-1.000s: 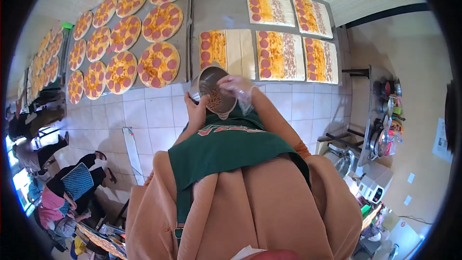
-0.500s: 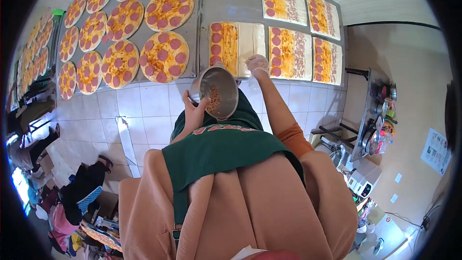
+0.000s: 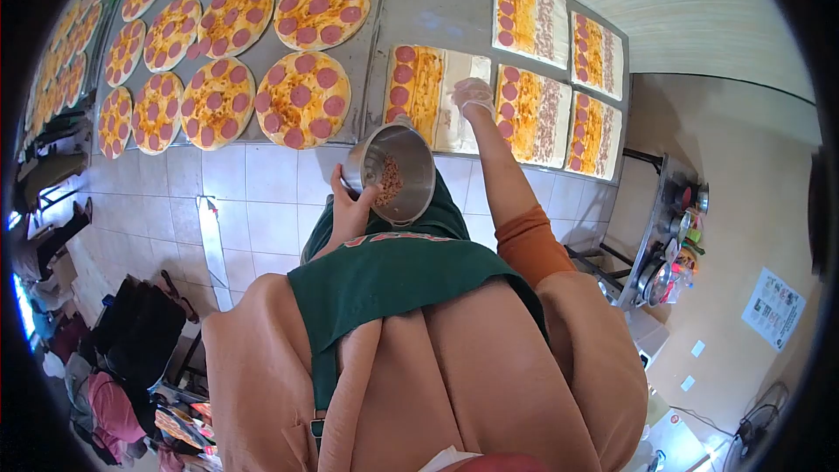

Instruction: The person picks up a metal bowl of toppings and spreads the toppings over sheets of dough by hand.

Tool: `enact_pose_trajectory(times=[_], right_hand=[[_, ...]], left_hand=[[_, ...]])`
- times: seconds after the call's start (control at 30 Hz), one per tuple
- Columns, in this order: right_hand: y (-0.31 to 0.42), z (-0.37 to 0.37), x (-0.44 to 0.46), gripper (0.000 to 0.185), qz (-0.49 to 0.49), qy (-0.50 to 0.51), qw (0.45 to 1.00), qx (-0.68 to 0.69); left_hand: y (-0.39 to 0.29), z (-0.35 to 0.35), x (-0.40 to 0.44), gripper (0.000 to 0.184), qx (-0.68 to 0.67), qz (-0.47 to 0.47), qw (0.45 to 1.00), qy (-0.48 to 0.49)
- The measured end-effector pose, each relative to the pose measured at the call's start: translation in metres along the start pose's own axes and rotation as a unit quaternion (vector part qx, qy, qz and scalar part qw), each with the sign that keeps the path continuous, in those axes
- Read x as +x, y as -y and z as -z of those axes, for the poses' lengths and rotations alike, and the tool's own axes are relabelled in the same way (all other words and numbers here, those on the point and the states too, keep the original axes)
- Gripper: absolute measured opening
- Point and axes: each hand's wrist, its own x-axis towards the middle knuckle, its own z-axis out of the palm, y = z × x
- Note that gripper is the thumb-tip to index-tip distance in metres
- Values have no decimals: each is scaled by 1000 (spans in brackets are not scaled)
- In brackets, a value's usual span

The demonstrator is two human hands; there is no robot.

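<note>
A round metal bowl (image 3: 418, 177) with brown crumbly bits (image 3: 391, 182) at its bottom is tilted in front of my apron. My left hand (image 3: 354, 203) grips its left rim, thumb inside. Over the plain right part of a rectangular dough sheet (image 3: 440, 122) hovers my right hand (image 3: 473, 94) in a clear plastic glove, its fingers bunched downward; what they hold is hidden. That sheet's left side has a column of red sausage slices and an orange-yellow strip. To the right, several similar sheets (image 3: 531, 115) also carry a strip of pinkish-brown bits.
Round pizzas with sausage slices (image 3: 303, 100) cover the left tray (image 3: 360, 79). A side table (image 3: 642, 236) with pots and bowls stands at the right. People (image 3: 114, 411) are at the lower left, near another table. A long white object (image 3: 212, 240) lies over the floor.
My right hand has moved from inside the bowl up and right, over the dough sheet. The bowl stays in my left hand. The whole view has shifted and turned slightly.
</note>
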Motion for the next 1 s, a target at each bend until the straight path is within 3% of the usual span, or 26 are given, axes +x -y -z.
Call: enact_pose_trajectory(times=[0.13, 0.23, 0.33, 0.53, 0.93, 1.0], right_hand=[[7, 8, 11, 26, -36, 8, 999, -14], [-4, -2, 20, 26, 35, -62, 997, 27], [5, 14, 32, 26, -22, -9, 1000, -2], [13, 32, 49, 28, 53, 6, 995, -85], [22, 42, 74, 41, -12, -26, 999, -44], [24, 51, 73, 41, 13, 9, 998, -68]], left_hand=[[1, 0, 1, 93, 10, 8, 1000, -6], [1, -1, 0, 92, 2, 6, 1000, -5], [-6, -5, -6, 91, -15, 12, 1000, 1], [-5, -8, -9, 90, -27, 6, 1000, -2], [4, -6, -11, 90, -36, 11, 999, -16], [4, -6, -11, 91, -35, 16, 999, -17]])
